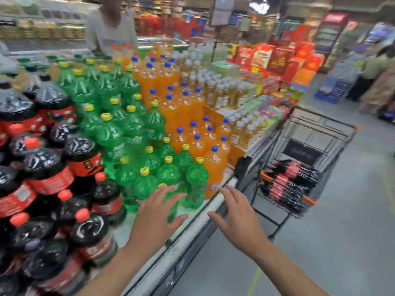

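Two empty grips, fingers spread wide: left hand point(158, 212) and right hand point(237, 214) flank the upright green bottle point(196, 182) standing just beyond their fingertips, the left one nearer.

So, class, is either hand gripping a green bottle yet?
No: the left hand and right hand both have fingers spread, closed round no green bottle.

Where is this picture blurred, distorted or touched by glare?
Head view: motion blur softens everything; the left hand and right hand smear at the fingertips, and the far shelves are least clear. Head view again: the wide lens bends the display ledge and tilts the shopping cart. Lighting is even, with white glare on the cola bottles and no hard shadows.
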`<state>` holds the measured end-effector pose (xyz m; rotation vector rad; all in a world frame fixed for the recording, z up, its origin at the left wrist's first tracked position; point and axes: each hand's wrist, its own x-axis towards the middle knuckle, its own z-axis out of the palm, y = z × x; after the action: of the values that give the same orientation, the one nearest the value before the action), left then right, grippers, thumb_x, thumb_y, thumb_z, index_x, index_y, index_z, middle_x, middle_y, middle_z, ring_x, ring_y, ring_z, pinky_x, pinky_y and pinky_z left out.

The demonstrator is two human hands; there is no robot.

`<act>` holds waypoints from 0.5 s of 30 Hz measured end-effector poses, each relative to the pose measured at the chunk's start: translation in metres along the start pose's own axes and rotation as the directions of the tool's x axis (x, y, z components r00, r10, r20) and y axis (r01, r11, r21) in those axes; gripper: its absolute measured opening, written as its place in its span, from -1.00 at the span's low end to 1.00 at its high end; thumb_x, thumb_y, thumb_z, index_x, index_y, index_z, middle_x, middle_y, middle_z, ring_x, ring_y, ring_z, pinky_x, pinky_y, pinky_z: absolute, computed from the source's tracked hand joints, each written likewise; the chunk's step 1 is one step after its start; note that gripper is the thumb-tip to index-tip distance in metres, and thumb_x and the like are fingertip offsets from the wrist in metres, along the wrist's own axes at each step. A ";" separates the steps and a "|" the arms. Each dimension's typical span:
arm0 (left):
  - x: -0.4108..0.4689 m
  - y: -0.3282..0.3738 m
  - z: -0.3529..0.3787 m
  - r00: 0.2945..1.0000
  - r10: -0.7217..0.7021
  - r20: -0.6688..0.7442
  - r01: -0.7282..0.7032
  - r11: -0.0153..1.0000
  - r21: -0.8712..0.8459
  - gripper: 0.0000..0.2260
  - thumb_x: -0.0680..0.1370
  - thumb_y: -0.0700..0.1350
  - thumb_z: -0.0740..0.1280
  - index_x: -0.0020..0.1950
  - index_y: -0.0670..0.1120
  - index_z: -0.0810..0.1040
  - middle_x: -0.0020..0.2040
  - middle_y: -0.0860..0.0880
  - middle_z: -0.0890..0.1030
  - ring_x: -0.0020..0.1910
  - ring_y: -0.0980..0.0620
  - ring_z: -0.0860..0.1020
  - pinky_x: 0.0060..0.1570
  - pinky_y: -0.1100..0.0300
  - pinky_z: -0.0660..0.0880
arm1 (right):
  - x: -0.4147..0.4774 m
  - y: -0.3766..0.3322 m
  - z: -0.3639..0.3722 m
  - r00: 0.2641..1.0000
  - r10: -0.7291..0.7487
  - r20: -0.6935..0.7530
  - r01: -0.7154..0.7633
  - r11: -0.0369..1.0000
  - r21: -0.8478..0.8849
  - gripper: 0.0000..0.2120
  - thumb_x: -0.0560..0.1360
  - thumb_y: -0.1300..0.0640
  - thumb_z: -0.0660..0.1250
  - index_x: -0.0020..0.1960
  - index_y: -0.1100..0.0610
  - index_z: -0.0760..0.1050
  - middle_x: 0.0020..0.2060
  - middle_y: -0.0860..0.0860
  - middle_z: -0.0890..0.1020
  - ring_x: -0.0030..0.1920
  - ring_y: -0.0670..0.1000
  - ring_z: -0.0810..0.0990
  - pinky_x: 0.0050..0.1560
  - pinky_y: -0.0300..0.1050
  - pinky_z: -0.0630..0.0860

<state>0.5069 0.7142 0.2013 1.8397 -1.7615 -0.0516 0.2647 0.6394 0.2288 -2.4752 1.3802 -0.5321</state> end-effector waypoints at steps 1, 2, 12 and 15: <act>0.006 0.013 0.007 1.000 0.026 0.017 -0.026 1.000 -0.012 -0.52 0.52 0.32 0.36 0.41 0.24 0.51 0.48 0.09 0.46 0.51 -0.03 0.39 0.36 -0.16 0.46 | -0.010 0.017 -0.010 0.999 0.047 -0.011 -0.048 0.999 -0.013 -0.19 0.54 -0.46 0.08 0.63 0.00 0.18 0.60 -0.04 0.21 0.60 0.00 0.13 0.58 0.05 0.21; 0.012 0.026 0.014 0.999 0.046 0.029 -0.046 0.999 -0.026 -0.51 0.53 0.36 0.28 0.42 0.24 0.51 0.49 0.09 0.45 0.52 -0.02 0.37 0.38 -0.14 0.43 | -0.020 0.034 -0.020 0.995 0.094 -0.019 -0.094 0.995 -0.018 -0.16 0.53 -0.49 0.03 0.63 0.00 0.18 0.60 -0.04 0.20 0.60 0.00 0.13 0.59 0.05 0.19; 0.068 0.181 0.126 0.964 0.246 0.098 -0.217 0.946 -0.241 -0.57 0.50 0.30 0.31 0.33 0.20 0.53 0.41 0.00 0.52 0.40 -0.11 0.49 0.35 -0.09 0.47 | -0.114 0.189 -0.099 0.900 0.414 -0.134 -0.415 0.910 0.024 -0.30 0.59 -0.30 0.26 0.60 0.02 0.24 0.56 0.01 0.29 0.56 0.02 0.20 0.54 -0.04 0.16; 0.073 0.231 0.160 0.951 0.281 0.124 -0.249 0.941 -0.228 -0.54 0.50 0.31 0.29 0.35 0.19 0.55 0.41 0.01 0.51 0.42 -0.09 0.47 0.36 -0.09 0.46 | -0.140 0.228 -0.113 0.874 0.466 -0.138 -0.465 0.884 0.039 -0.27 0.57 -0.35 0.22 0.59 0.04 0.26 0.56 0.03 0.30 0.57 0.03 0.20 0.56 -0.03 0.17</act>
<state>0.2412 0.5970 0.1946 1.4695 -2.0148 -0.2715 -0.0258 0.6363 0.2147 -2.0157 1.9485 -0.6039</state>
